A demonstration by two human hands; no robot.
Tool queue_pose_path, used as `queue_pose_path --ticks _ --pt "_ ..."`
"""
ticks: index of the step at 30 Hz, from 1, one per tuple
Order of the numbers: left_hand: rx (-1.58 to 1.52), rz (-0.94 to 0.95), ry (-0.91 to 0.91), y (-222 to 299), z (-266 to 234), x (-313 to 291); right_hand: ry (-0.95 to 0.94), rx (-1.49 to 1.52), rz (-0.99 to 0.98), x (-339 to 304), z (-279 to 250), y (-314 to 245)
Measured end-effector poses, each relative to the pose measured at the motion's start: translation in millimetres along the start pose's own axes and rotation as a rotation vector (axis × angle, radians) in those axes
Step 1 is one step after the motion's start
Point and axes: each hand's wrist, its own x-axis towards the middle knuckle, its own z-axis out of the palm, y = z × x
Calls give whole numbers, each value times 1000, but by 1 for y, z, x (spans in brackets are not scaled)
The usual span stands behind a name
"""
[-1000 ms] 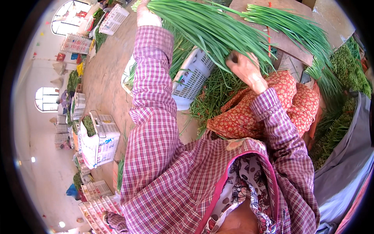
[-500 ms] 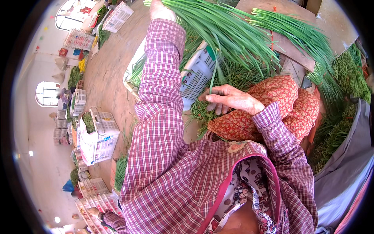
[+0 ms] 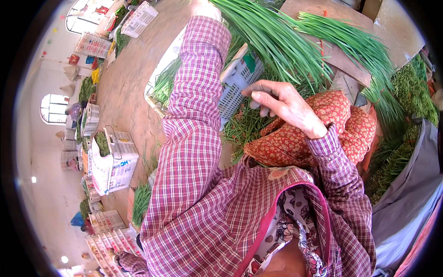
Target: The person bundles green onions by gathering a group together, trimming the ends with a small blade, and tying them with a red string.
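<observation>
My left hand point(image 3: 206, 9) is at the top edge, partly cut off, closed around the stem end of a bunch of long green garlic chives point(image 3: 272, 39). The leaves fan out to the right and droop. Below them hovers my right hand point(image 3: 288, 104), fingers loosely bent and apart, with nothing visible in them. It is over my knees, clad in red flowered trousers point(image 3: 318, 115). Another bunch of chives point(image 3: 346, 44), tied with a red band, lies on a brown board point(image 3: 314, 9) at the upper right. Loose trimmed greens point(image 3: 244, 124) lie heaped beneath my right hand.
Behind my left forearm stands a pale plastic crate point(image 3: 237, 85) with chives in it. More white crates point(image 3: 117, 161) line the left side of the brown floor point(image 3: 129, 78). Heaped greens point(image 3: 413, 87) and a grey cloth point(image 3: 406, 194) are at the right. Another person's sleeve point(image 3: 131, 261) shows lower left.
My right hand has risen toward the bunch, and the single leaf that hung by its fingers no longer shows there. My left hand has shifted slightly right with the chives.
</observation>
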Motion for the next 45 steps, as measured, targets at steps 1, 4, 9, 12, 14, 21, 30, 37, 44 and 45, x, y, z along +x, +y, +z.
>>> queue_pose_path --ticks 1,4,9,12,14,21,30,37,44,45 --pt "-20 22 -2 -3 -2 3 13 -37 -5 4 2 3" --pt "-66 46 -39 -12 -5 10 111 172 116 18 11 30" --pt "-68 27 -22 -29 14 2 390 857 108 41 3 57" --pt "-86 49 -36 -36 5 3 411 1213 60 54 3 75" --pt "-88 -33 -70 -36 0 7 399 1402 57 62 1 80" --pt "-32 -22 3 -34 20 -28 431 1500 -25 68 -7 93" --pt "-39 54 -63 -30 17 -35 157 546 312 41 9 62" --pt "467 405 -527 -8 68 -146 -176 -560 -144 -32 1 25" --pt "1264 946 -1231 -102 73 -295 -94 -364 -134 -100 -50 -79" --pt "998 586 -1311 -105 65 -313 10 -365 -121 -107 -57 -85"
